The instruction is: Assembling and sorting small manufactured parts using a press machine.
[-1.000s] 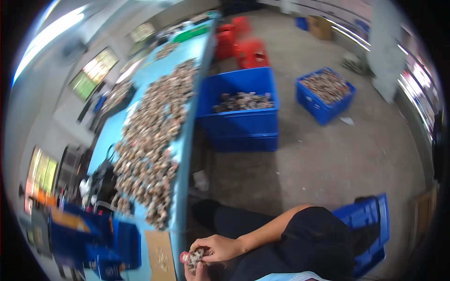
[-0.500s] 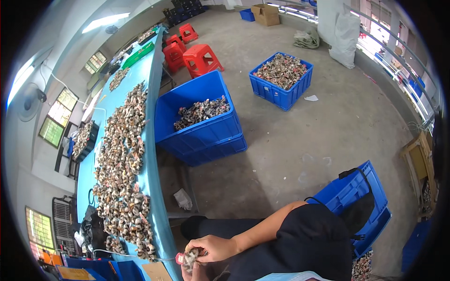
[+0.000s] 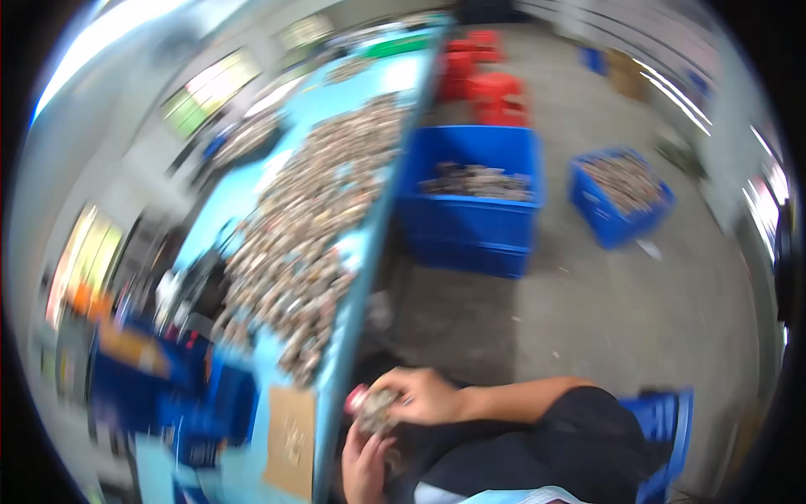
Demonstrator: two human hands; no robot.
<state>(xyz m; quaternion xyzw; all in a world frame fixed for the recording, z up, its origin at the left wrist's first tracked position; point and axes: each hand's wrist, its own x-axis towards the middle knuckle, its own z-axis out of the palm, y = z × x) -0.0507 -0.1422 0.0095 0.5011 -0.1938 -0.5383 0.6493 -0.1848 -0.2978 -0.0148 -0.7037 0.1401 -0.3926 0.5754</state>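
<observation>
The grey floor (image 3: 588, 336) takes up most of the right half of the view, blurred like much of the scene. Along the left runs the long light-blue tabletop (image 3: 204, 231), and a broad spread of small brownish-grey pieces (image 3: 315, 214) covers much of it, too smeared to tell one from another. On the floor, just beside the far half of the tabletop's right edge, stands a large blue box (image 3: 470, 223) with similar small pieces lying in it. Blue bins (image 3: 138, 386) crowd the lower left corner. Well apart from the large box, farther right, a smaller blue box (image 3: 603, 214) sits at an angle, filled with more of the pieces. Beyond the large box are red stools (image 3: 498, 97), near the tabletop's right edge. On the near end of the tabletop lies a flat brown cardboard sheet (image 3: 291, 407), with some pale bits on it. Right of that sheet, past the tabletop's edge and in front of the person, the right hand (image 3: 428, 395) comes in from the right, fingers curled closed on a small greyish bundle (image 3: 375, 412). The left hand (image 3: 363, 466) reaches up from below, its fingers bent, fingertips and thumb nearly together against the bundle's lower side. The bundle is held between both hands, and a small red part (image 3: 356, 398) shows at its upper left.
</observation>
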